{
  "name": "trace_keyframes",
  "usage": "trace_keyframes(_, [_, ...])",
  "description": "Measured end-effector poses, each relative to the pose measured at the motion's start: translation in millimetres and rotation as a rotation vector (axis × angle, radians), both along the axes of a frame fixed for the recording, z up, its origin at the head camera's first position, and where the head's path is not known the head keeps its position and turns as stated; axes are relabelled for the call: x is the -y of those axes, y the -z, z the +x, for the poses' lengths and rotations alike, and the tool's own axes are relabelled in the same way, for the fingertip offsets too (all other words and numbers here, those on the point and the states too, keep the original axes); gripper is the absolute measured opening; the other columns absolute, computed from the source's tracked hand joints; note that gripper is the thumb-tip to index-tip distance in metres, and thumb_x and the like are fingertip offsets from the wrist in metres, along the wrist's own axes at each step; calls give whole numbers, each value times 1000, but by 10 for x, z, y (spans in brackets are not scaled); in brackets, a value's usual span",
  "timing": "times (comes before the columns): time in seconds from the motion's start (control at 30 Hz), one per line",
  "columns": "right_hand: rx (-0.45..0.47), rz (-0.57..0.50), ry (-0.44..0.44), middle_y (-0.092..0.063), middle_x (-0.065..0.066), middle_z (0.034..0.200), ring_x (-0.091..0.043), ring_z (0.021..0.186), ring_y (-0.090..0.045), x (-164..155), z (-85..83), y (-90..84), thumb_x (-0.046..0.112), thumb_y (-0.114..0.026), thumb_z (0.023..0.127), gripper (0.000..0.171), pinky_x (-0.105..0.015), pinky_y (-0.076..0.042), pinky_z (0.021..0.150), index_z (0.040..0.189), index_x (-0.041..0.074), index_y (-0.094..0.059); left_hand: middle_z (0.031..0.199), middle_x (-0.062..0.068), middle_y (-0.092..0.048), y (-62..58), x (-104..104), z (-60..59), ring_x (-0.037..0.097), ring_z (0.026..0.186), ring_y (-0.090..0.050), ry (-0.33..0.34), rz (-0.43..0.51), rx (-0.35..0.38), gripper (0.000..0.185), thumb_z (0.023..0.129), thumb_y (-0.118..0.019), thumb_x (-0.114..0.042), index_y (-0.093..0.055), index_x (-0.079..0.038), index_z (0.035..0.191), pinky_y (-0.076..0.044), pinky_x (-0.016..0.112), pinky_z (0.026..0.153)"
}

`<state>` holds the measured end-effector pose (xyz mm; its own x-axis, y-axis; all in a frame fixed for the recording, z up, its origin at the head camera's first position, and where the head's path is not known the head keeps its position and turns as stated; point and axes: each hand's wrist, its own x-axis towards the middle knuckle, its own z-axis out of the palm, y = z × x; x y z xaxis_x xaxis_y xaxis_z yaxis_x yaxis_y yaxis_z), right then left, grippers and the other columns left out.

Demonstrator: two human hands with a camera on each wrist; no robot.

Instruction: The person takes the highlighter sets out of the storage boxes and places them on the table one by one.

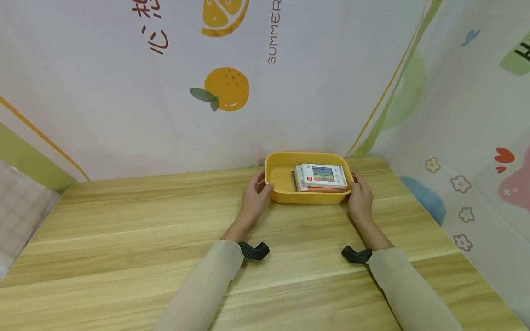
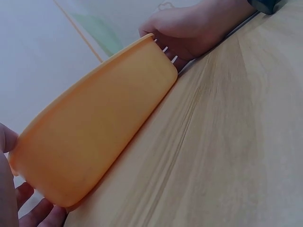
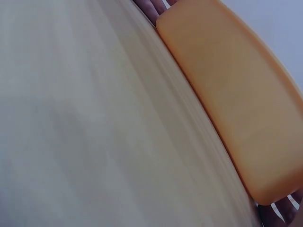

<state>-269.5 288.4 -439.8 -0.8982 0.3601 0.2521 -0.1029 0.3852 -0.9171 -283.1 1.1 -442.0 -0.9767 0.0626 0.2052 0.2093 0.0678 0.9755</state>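
Observation:
A yellow plastic storage bin (image 1: 306,198) sits near the back edge of the table, against the white cloth. My left hand (image 1: 253,195) grips its left end, thumb at the front corner of the rim and fingers round the side. At the opposite end my right hand (image 1: 361,197) holds the bin the same way. Small flat boxes lie stacked in the right half of the bin; the top one is a white box (image 1: 325,175) with a printed picture of coloured sticks. In the left wrist view, fingers curl under the near end of the bin (image 2: 90,127), close to the tabletop.
The wood-grain table (image 1: 124,239) stretches left and toward me. A white cloth (image 1: 124,115) printed with oranges hangs right behind the bin, and another printed cloth (image 1: 476,138) borders the right side. A checked cloth (image 1: 20,207) shows at the far left.

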Motion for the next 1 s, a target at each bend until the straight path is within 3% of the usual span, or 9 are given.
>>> trace_keyframes(0.4, [13, -87, 11, -54, -12, 150, -23, 138, -48, 106, 17, 0, 16, -32, 103, 50, -42, -39, 117, 149, 14, -51, 149, 17, -51, 6, 81, 0, 33, 138, -53, 10, 9, 5, 59, 98, -57, -14, -41, -11, 154, -45, 46, 114])
trace_keyframes(0.67, [-2, -81, -25, -56, -12, 147, -22, 135, -50, 241, -14, 10, 14, -34, 103, 48, -37, -40, 112, 146, 14, -54, 150, 19, -51, 24, 267, 6, 37, 137, -52, -5, 4, -10, 57, 99, -58, -14, -41, -9, 154, -43, 48, 116])
trace_keyframes(1.0, [-40, -41, -31, -59, -18, 141, -27, 131, -53, 425, -47, 10, 9, -36, 99, 47, -40, -41, 110, 142, 8, -56, 150, 17, -51, 8, 451, 79, 35, 137, -53, -38, -13, 3, 57, 99, -57, -13, -41, -9, 154, -45, 47, 114])
